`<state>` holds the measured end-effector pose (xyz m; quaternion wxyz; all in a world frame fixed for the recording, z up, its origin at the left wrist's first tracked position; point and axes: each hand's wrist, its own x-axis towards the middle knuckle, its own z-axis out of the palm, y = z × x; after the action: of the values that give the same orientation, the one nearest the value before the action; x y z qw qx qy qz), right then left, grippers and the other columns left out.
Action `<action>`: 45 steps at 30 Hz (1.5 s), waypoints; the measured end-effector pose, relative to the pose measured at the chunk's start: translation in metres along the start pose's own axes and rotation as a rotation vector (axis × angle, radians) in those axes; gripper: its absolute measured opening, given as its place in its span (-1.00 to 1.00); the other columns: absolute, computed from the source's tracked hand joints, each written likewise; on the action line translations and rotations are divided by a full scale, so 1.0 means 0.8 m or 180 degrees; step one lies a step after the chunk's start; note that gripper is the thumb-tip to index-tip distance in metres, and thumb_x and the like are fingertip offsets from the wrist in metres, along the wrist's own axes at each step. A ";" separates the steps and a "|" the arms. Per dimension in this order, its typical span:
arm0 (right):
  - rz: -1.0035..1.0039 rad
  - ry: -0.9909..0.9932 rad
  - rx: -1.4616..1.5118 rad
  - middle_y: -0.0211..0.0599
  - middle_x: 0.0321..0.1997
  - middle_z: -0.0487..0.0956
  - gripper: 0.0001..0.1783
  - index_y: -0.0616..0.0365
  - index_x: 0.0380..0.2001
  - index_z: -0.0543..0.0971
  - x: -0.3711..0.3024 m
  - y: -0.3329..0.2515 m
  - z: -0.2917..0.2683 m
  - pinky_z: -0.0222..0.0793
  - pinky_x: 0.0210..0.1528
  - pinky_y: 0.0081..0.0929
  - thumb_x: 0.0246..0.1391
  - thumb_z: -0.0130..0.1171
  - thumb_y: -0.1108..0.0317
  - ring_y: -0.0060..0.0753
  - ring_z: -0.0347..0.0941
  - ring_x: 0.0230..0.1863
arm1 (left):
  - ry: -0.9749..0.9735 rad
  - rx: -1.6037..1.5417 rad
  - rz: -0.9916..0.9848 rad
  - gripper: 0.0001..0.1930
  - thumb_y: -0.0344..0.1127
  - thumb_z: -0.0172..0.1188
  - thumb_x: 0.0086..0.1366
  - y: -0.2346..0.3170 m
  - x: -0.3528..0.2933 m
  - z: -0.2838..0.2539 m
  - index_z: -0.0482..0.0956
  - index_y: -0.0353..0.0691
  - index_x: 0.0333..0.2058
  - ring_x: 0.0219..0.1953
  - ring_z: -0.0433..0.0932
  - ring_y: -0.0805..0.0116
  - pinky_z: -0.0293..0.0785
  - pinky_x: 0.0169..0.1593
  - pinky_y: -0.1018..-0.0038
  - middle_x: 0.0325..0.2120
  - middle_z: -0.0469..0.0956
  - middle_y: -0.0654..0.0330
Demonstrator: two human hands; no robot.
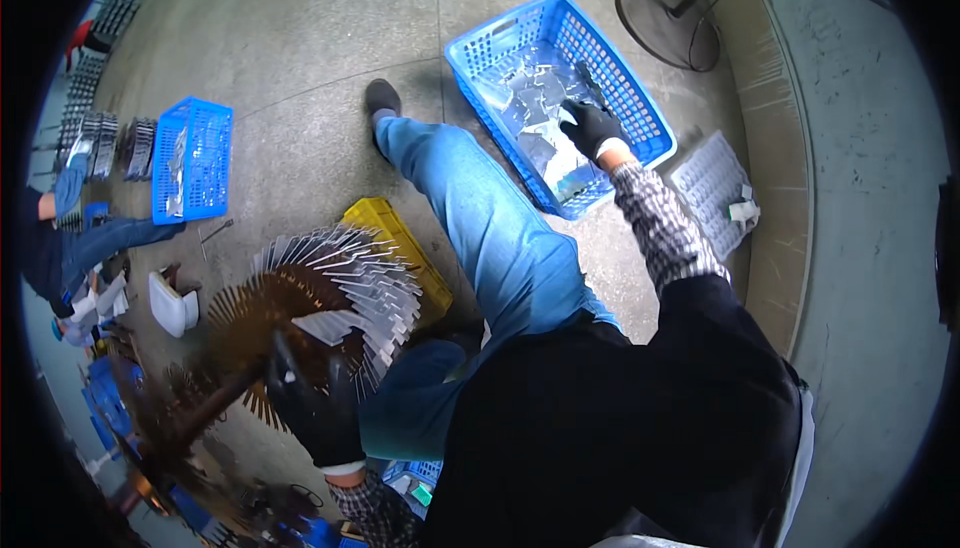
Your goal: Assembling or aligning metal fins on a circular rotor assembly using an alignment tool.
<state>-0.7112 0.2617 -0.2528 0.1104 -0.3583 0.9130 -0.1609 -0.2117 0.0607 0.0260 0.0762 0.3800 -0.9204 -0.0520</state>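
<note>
My right hand (pixel 592 130), in a black glove, reaches into a blue plastic crate (pixel 625 78). Thumb and fingers are apart over loose, thin metal plates (pixel 540 88); one bright plate (pixel 560 153) lies just under the hand. Down at the left, my left hand (pixel 315 403), also gloved in black, is beside a round, rust-brown slotted rack (pixel 265 308). Its fingers are spread, close below a flat metal plate (pixel 328 326) that lies at an angle on the rack. Many upright plates (pixel 385 288) fan out around the rack's right side.
A yellow crate (pixel 410 258) sits behind the rack, near my legs. A white moulded tray (pixel 712 188) lies between the blue crate and the wall (pixel 860 198). A round stand base (pixel 665 23) is beyond. Another person (pixel 60 238) works at far left near another blue crate (pixel 205 163) and a white stool (pixel 172 303).
</note>
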 end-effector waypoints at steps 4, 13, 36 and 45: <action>-0.0169 -0.1535 -0.1384 -0.19 0.02 0.72 -0.46 -0.09 0.14 0.62 -0.007 0.076 0.116 0.59 -0.02 -0.09 0.06 0.25 0.08 0.04 0.67 -0.05 | -0.0153 0.0194 -0.0335 -0.28 -0.29 0.32 0.30 0.000 -0.012 0.001 0.29 -0.30 0.40 0.19 0.46 -0.06 0.37 0.28 0.18 0.24 0.45 -0.11; 0.0266 -0.1141 -0.1769 -0.23 -0.16 0.76 -0.71 -0.07 -0.20 0.73 0.001 0.045 0.241 0.58 -0.13 -0.13 0.06 0.20 0.13 -0.03 0.69 -0.14 | -0.0392 0.0602 -0.0823 -0.28 -0.30 0.29 0.34 0.010 -0.015 0.000 0.27 -0.21 0.43 0.23 0.44 -0.02 0.33 0.32 0.18 0.24 0.43 -0.07; -0.0024 -0.1113 0.3311 -0.24 -0.34 0.66 -0.70 0.30 -0.20 0.71 -0.034 -0.109 -0.144 0.40 -0.33 -0.48 0.31 0.29 0.22 -0.45 0.48 -0.46 | 0.0277 -0.0295 -0.0565 -0.46 -0.37 0.17 0.39 -0.022 -0.019 -0.022 0.39 -0.28 0.32 0.23 0.45 -0.01 0.34 0.32 0.20 0.23 0.46 -0.05; -0.1926 -0.1904 0.4378 -0.24 -0.21 0.70 -0.73 0.35 -0.05 0.68 -0.087 -0.355 -0.132 0.36 -0.36 -0.63 0.22 0.36 0.43 -0.55 0.51 -0.34 | 0.0695 -0.1041 0.0089 -0.54 -0.43 0.28 0.29 0.055 0.003 -0.051 0.53 -0.32 0.17 0.01 0.60 0.09 0.53 0.11 0.29 0.03 0.60 0.00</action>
<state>-0.5189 0.1362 -0.0433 0.4974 -0.4697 0.4049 -0.6067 -0.2367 0.0882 0.0729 0.2370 0.3531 -0.8911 -0.1583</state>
